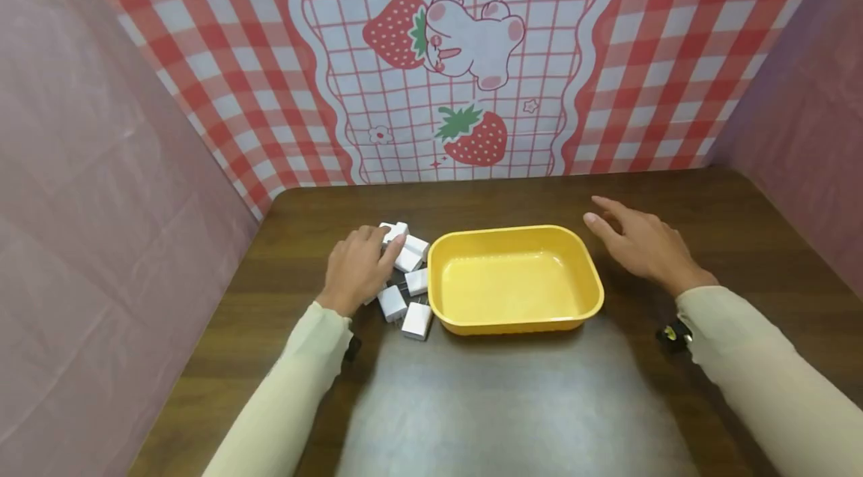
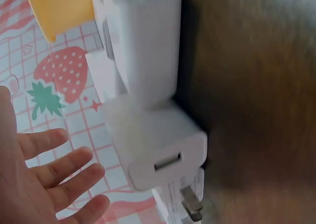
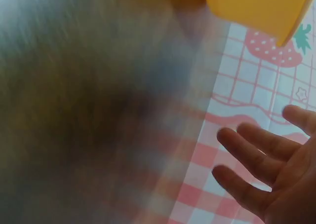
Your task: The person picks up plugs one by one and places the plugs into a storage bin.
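Observation:
Several white USB charger plugs point(image 1: 417, 321) lie in a loose cluster on the table, left of a yellow plastic tray point(image 1: 515, 327). My left hand point(image 1: 357, 267) is over the left side of this cluster, partly covering it. In the left wrist view its fingers point(image 2: 69, 167) are spread with nothing between them, and a charger with a USB slot point(image 2: 143, 142) shows large beside them. To the right of the tray, my right hand point(image 1: 643, 245) hovers with relaxed, parted fingers and holds nothing. Inside the tray only its bare yellow bottom shows.
The dark wooden table point(image 1: 539, 402) reflects light in front of the tray. A red-and-white checked cloth with strawberries point(image 1: 475, 140) hangs behind it. Pink cloth sides point(image 1: 101, 200) flank the table on the left and right.

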A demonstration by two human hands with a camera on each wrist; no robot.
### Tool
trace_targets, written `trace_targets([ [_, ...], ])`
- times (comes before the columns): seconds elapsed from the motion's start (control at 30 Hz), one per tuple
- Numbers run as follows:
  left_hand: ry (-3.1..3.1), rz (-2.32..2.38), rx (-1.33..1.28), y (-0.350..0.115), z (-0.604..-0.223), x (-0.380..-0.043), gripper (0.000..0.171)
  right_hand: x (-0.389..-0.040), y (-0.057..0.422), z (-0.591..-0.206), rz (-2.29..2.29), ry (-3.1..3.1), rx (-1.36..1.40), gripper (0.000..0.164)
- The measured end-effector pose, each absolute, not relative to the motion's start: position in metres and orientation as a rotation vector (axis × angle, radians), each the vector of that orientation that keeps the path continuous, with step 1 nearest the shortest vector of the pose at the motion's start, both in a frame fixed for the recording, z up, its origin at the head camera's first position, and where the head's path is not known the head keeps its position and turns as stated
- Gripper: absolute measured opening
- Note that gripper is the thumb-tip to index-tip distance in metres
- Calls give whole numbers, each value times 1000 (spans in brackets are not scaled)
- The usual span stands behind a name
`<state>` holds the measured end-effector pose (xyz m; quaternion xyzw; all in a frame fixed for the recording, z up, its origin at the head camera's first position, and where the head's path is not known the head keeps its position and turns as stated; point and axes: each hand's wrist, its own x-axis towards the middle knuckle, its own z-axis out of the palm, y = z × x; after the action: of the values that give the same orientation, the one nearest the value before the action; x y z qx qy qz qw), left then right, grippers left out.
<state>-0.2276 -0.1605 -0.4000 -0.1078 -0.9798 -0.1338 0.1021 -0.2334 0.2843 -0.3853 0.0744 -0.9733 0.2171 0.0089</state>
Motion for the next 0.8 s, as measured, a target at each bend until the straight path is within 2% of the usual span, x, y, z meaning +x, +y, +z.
trace_targets([
  [0.3,-2797,-402,-415,-152,-402,-211,53,-215,271,-394,795,-2982,237,70],
  [0.8,-2783,-434,-436,-146,-407,-184,50,-189,263,-405,880,-2908,234,62],
])
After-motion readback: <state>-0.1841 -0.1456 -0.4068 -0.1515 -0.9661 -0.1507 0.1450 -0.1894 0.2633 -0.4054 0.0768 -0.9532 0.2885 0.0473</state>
